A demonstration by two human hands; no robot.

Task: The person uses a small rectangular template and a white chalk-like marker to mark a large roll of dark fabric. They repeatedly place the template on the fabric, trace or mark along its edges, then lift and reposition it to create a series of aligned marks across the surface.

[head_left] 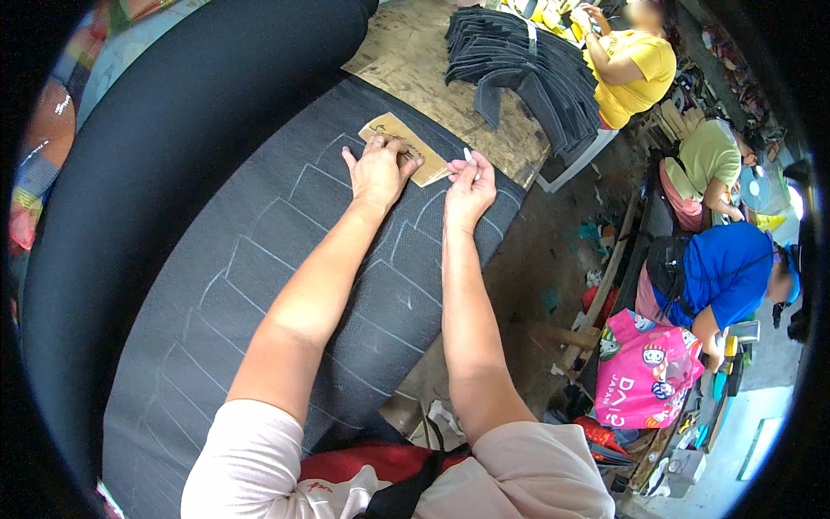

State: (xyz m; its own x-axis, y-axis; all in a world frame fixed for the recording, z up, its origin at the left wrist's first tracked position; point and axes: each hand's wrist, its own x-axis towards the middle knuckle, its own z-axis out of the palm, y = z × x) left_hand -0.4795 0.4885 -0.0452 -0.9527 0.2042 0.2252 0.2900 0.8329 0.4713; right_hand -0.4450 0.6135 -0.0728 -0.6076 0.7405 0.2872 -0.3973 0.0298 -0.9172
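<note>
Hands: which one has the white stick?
The right hand: the white stick pokes up from its pinched fingers. The left hand shows no stick; it lies spread over the brown card.

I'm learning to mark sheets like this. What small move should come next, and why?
Probably draw the white marker along the edge of the brown card: the right hand holds it beside the card, the left hand rests on the card atop the black sheet, and pale outlines already mark that sheet.
</note>
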